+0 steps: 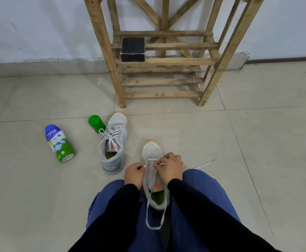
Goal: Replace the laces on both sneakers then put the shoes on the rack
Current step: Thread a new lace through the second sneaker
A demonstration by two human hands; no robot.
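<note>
Tiled floor [221,142], white wall [39,24], wooden rack [166,61] holding a black box [133,49]. My left fingers [139,167] and right fingers [159,161] pinch the lace [148,206] on the sneaker [152,149] between my knees; second sneaker [114,140], bottle [58,142], cap [96,123] leftward.

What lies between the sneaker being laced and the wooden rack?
Head view: only bare floor between that sneaker and the rack.

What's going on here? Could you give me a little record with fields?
Activity: threading a lace
Left hand: pinches the lace
Right hand: pinches the lace at the front eyelets
Near sneaker: between the knees, barely laced
Other sneaker: laced, standing to the left
Rack: wooden, holds a black box, no shoes
Floor: blue-and-green bottle lying down, green cap
</note>
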